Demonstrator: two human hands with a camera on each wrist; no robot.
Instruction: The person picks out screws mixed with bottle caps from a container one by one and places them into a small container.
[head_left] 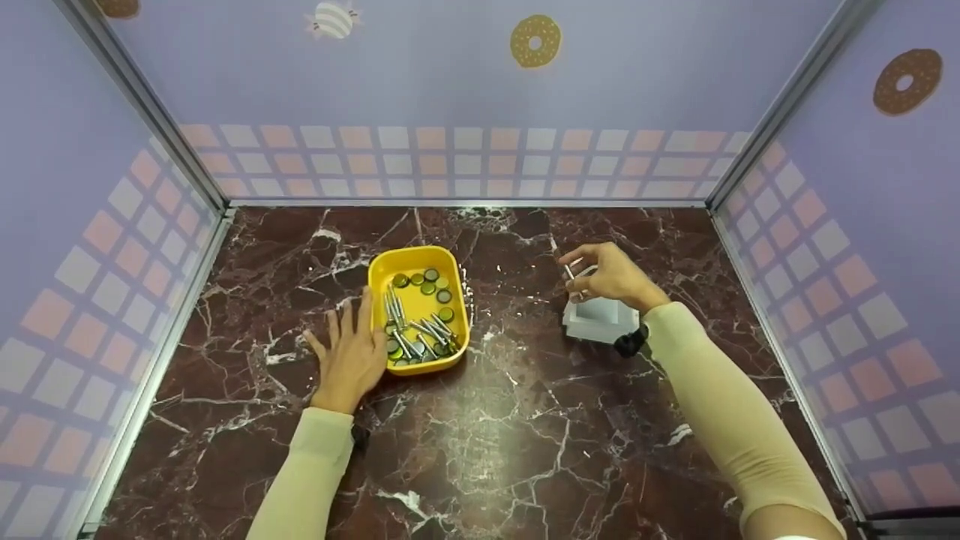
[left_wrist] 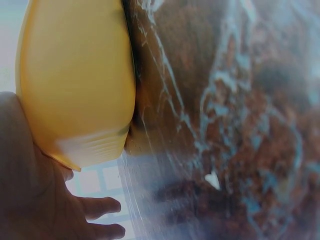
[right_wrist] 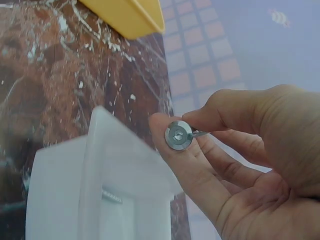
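My left hand [head_left: 351, 364] rests with spread, straight fingers against the left side of a yellow plastic tray [head_left: 421, 304]. Silver screws [head_left: 439, 330] and round green and grey caps [head_left: 428, 288] lie inside the tray. The left wrist view shows the thumb side against the tray's outer wall [left_wrist: 80, 75]. Over a small white box [head_left: 600, 331], my right hand [head_left: 616, 274] pinches a silver screw [right_wrist: 178, 135] between thumb and index finger, its round head facing the right wrist camera. Another threaded screw [right_wrist: 112, 196] lies inside the white box.
Both containers stand on a dark red marbled tabletop [head_left: 495, 435], the tray left and the white box right. Purple panels with pink and white squares [head_left: 469, 161] enclose the table at the back and both sides.
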